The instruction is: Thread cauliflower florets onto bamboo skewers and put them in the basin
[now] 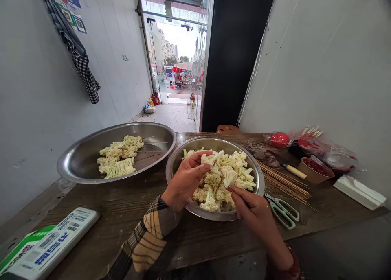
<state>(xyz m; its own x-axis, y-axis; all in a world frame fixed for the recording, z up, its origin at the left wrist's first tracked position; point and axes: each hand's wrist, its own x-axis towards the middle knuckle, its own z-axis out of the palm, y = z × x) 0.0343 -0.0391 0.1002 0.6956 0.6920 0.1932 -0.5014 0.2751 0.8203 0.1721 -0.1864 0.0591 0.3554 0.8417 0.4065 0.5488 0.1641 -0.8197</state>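
A steel bowl (258, 172) heaped with loose cauliflower florets (235, 176) stands on the wooden table right in front of me. My left hand (185, 180) reaches over the bowl's near rim and pinches one floret (211, 158) between thumb and fingers. My right hand (255, 211) rests at the bowl's front right edge, fingers curled together near the florets; what they hold is hidden. To the left sits a wide steel basin (82, 158) with cauliflower threaded on bamboo skewers (117, 160).
Loose bamboo skewers (285, 182), green-handled scissors (284, 211), a knife (295, 171), a paper cup of red stuff (314, 170) and bagged items lie at the right. A printed box (45, 243) sits at the near left. Walls close both sides; a doorway opens ahead.
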